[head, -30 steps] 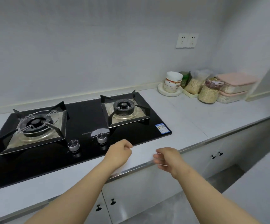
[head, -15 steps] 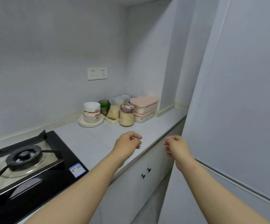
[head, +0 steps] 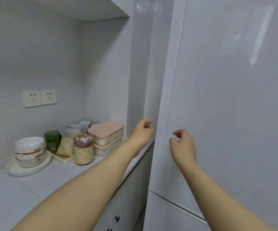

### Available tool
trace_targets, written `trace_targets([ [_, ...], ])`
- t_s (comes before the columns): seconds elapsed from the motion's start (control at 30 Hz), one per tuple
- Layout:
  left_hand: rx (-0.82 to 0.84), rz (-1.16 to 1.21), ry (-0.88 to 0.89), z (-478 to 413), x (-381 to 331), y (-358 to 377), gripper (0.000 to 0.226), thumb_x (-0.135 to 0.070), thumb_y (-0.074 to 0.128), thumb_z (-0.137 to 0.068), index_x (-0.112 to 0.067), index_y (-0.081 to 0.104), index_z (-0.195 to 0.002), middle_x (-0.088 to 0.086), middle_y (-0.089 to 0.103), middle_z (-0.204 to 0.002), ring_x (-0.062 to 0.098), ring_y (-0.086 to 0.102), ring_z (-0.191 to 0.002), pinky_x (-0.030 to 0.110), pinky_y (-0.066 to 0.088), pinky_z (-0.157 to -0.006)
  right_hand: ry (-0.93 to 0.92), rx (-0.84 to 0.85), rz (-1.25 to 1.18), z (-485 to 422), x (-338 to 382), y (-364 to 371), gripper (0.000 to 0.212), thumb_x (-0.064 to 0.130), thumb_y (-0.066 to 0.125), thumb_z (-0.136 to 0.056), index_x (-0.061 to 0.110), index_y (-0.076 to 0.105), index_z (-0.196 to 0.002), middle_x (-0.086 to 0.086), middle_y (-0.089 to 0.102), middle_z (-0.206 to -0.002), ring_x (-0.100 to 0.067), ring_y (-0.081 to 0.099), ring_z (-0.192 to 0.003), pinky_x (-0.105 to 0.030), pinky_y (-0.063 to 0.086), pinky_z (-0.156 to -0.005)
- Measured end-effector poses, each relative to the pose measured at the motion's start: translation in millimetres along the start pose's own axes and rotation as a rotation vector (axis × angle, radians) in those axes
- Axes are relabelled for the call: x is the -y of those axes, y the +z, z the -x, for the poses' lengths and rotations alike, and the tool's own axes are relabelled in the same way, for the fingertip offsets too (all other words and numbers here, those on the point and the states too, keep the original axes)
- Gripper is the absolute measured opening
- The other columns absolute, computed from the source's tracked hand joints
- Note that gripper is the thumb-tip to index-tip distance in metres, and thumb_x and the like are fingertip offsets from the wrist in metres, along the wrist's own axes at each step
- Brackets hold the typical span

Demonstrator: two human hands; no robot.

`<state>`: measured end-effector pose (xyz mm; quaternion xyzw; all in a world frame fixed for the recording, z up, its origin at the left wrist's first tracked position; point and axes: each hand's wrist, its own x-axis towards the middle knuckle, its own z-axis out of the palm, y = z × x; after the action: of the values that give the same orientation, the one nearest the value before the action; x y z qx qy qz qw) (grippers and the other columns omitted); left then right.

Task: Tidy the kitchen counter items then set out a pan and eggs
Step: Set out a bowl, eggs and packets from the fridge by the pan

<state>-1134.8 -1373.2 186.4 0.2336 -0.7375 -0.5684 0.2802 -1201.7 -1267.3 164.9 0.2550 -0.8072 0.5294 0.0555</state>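
- Both bare arms reach forward toward a tall white fridge (head: 226, 97) that fills the right of the head view, its upper door shut and a seam to a lower door showing near the bottom right.
- The left hand (head: 141, 132) is raised at the fridge's left edge, where it meets a white side panel, with its fingers loosely curled and nothing in it; whether the fingertips touch the door edge cannot be told.
- The right hand (head: 182, 144) hangs in front of the upper door, fingers half-curled with thumb and forefinger apart, also holding nothing and apparently just off the surface.
- On the counter (head: 35, 180) at left, items are grouped in the back corner: stacked bowls (head: 30, 150) on a white plate (head: 15, 169), a green cup (head: 52, 140), a bag of grain (head: 66, 144) on a small tray (head: 63, 158), and a jar (head: 83, 149) of pale grain just in front.
- Two pink-lidded boxes (head: 107, 139) are stacked beside the jar, against the side panel.
- Two sockets (head: 40, 98) sit on the wall above the bowls.
- Neither a pan nor eggs can be seen.
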Motion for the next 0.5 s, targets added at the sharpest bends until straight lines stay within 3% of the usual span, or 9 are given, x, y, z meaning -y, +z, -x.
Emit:
trace_targets([
  [0.13, 0.140, -0.023, 0.051, -48, -12, 5, 0.055, -0.018, 0.043, -0.098, -0.019, 0.020, -0.148, 0.003, 0.026, -0.153, 0.018, 0.029, -0.139, 0.038, 0.028, -0.114, -0.080, -0.105, 0.055, -29, 14, 14, 0.036, 0.009, 0.044, -0.089, 0.011, 0.051, -0.125, -0.007, 0.050, -0.126, -0.021, 0.047, -0.118, -0.033, 0.041, -0.097],
  [0.23, 0.272, 0.118, 0.082, -78, -16, 8, 0.045, -0.018, 0.036, -0.101, -0.014, 0.029, -0.145, 0.005, 0.041, -0.146, 0.019, 0.043, -0.130, 0.027, 0.036, -0.102, -0.001, -0.209, -0.090, -46, 21, 26, 0.031, 0.009, 0.048, -0.088, 0.014, 0.053, -0.118, -0.005, 0.051, -0.118, -0.017, 0.053, -0.103, -0.027, 0.044, -0.087],
  [0.3, 0.354, 0.240, 0.078, -91, -16, 9, 0.030, -0.019, 0.032, -0.102, -0.011, 0.049, -0.125, 0.007, 0.061, -0.120, 0.017, 0.059, -0.102, 0.024, 0.046, -0.081, 0.048, -0.277, -0.171, -52, 23, 31, 0.023, 0.007, 0.050, -0.086, 0.017, 0.053, -0.106, -0.006, 0.053, -0.110, -0.015, 0.054, -0.091, -0.027, 0.045, -0.081],
  [0.37, 0.372, 0.321, 0.048, -102, -14, 9, 0.024, -0.020, 0.031, -0.102, -0.015, 0.055, -0.098, 0.002, 0.063, -0.094, 0.013, 0.058, -0.081, 0.024, 0.046, -0.071, 0.076, -0.333, -0.170, -57, 23, 37, 0.019, 0.006, 0.051, -0.084, 0.017, 0.052, -0.099, -0.007, 0.053, -0.104, -0.015, 0.053, -0.084, -0.029, 0.046, -0.078],
  [0.5, 0.374, 0.369, 0.055, -116, -2, 11, 0.029, -0.019, 0.031, -0.102, -0.020, 0.049, -0.079, 0.001, 0.061, -0.086, 0.012, 0.056, -0.076, 0.026, 0.046, -0.068, 0.087, -0.410, -0.124, -60, 28, 45, 0.017, 0.006, 0.053, -0.084, 0.018, 0.049, -0.095, -0.006, 0.050, -0.100, -0.015, 0.051, -0.080, -0.029, 0.046, -0.076],
])
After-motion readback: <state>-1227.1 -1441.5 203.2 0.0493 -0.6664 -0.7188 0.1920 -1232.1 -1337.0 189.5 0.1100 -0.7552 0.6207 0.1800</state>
